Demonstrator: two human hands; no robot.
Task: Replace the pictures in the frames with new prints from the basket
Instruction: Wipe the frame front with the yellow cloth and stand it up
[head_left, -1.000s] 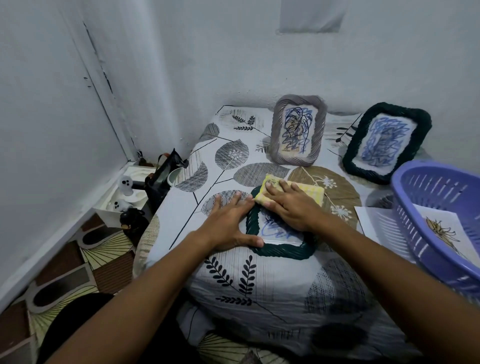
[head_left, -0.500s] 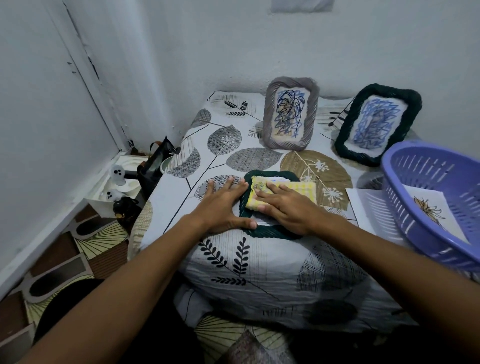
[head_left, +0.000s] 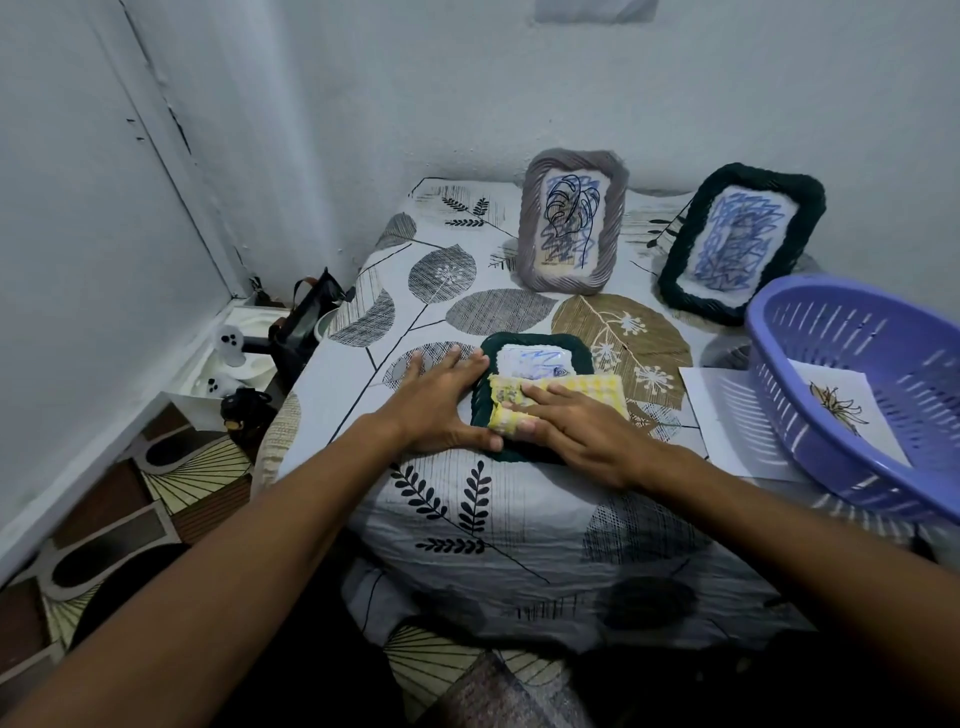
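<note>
Three frames on the bed (head_left: 467, 525), which carries everything. One dark green frame (head_left: 535, 347) lies flat near the front edge; a grey frame (head_left: 571, 221) and a second dark green frame (head_left: 740, 248) stand at the back edge against the wall. All three show blue scribbled pictures, so by my reading no swap is finished yet.

Left hand (head_left: 441, 402): fingers straight and spread, resting on the cover, thumb against the flat frame's left and near border; it holds nothing. Right hand (head_left: 582, 431): fingers flat, pressing a folded yellow cloth (head_left: 561, 397) onto the near half of that frame's glass. Looks like wiping, a step before or around the swap; cannot tell whether this frame has been opened.

Purple basket (head_left: 857, 395) at the right edge: one print (head_left: 852, 410) with a brown-yellow flower drawing visible inside. A white sheet (head_left: 722, 415) lies on the bed, partly under the basket. Other basket contents not visible.
</note>
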